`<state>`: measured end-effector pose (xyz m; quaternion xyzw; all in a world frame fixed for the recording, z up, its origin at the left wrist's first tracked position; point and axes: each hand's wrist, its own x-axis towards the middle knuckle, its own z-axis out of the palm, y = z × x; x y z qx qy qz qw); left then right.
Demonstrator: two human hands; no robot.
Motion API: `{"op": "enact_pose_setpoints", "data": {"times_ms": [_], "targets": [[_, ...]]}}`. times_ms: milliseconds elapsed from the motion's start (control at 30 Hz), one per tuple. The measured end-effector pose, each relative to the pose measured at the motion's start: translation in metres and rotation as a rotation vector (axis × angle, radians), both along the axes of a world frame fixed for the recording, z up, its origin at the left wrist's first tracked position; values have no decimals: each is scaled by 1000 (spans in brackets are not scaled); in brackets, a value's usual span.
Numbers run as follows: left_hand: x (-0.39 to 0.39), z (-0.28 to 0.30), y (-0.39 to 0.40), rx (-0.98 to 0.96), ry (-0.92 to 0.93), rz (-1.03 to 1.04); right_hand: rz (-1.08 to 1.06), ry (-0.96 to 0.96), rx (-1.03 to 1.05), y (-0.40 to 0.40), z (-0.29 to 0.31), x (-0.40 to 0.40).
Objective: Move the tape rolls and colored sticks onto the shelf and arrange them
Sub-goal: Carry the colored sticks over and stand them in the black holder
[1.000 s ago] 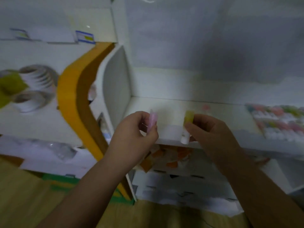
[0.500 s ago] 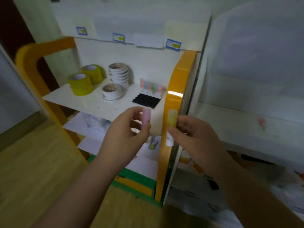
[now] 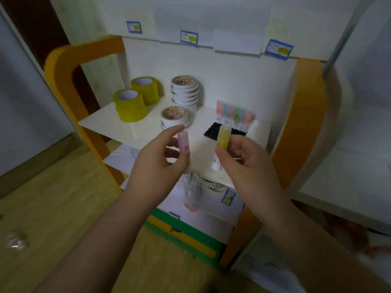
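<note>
We hold a pink stick upright in our left hand, pinched between thumb and fingers, and a yellow stick upright in our right hand, gripped the same way. Both hands hover just in front of the white shelf, the two sticks near each other but apart.

On the shelf, at the left, stand two yellow tape rolls, one behind the other and touching. To their right rises a tall stack of white tape rolls, with a short stack of white tape rolls in front of it. Further right, a row of colored sticks stands upright near the back, just behind a black tray that our yellow stick partly hides.

Orange side panels frame the shelf, and blue labels hang on the edge above. Below lies a lower shelf with clear items we cannot make out, and a wooden floor to the left
</note>
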<state>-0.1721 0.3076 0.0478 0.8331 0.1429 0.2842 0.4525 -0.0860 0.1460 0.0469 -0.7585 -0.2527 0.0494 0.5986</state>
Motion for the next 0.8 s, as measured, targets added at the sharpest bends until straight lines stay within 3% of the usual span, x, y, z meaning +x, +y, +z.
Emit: {"op": "enact_pose_setpoints", "data": {"times_ms": [200, 800], "targets": [[56, -5, 36, 5, 41, -57, -106, 85, 65, 31, -14, 42], [215, -26, 96, 243, -10, -207, -489, 2, -32, 69, -37, 82]]}}
